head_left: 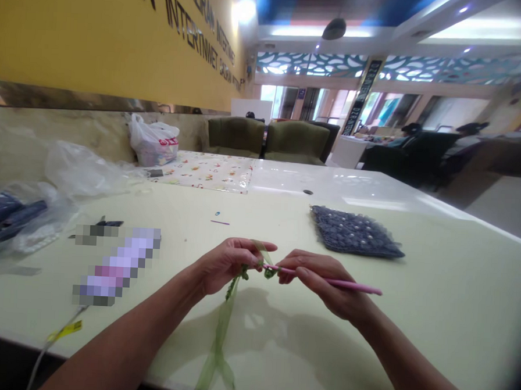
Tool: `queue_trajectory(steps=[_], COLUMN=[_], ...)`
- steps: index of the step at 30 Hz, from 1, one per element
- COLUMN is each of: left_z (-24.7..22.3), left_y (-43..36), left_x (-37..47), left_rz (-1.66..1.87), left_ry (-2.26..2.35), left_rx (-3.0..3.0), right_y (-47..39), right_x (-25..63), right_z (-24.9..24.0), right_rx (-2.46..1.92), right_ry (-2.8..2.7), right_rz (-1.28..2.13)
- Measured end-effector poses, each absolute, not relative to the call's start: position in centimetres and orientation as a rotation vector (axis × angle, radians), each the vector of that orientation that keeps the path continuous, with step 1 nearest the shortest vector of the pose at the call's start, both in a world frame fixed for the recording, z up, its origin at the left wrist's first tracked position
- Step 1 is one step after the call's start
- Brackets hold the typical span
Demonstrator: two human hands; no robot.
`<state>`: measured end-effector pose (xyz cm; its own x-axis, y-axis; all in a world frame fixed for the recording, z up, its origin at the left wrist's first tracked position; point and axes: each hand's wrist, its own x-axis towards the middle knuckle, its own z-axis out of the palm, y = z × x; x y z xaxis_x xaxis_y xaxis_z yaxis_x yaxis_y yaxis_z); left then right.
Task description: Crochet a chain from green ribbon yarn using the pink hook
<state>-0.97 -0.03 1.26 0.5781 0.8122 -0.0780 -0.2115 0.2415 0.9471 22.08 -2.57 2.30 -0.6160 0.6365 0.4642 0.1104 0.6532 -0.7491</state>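
My right hand is closed round a pink crochet hook, whose tip points left into a small piece of green crochet. Pinched in my left hand is the other side of that green work, with a strand of sheer ribbon passing over the index finger. From below the left hand, green ribbon hangs down past the table's near edge. Both hands are above the pale tabletop, close together. My fingers partly hide the stitches.
A dark blue beaded crochet piece lies to the right. Leftward are a blurred-out purple object with a cable, dark scissors and clear plastic bags. A thin purple stick lies ahead. Chairs stand beyond.
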Motion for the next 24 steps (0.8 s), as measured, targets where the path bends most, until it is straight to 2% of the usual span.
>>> queue_trajectory(steps=[10, 21, 24], left_z=[1.1, 1.5, 1.2], left_y=[-0.2, -1.5, -1.5], left_x=[-0.7, 0.4, 0.6], left_rz=[0.863, 1.05, 1.119], left_ry=[0.764, 1.053, 1.077], left_rx=[1.268, 1.838, 1.926], right_y=[-2.4, -2.7, -2.7], right_x=[21.8, 21.0, 21.0], right_z=[2.2, 0.8, 0.7], right_rx=[-0.614, -0.735, -0.734], right_ry=[-2.281, -2.407, -2.414], right_rz=[0.591, 0.125, 0.091])
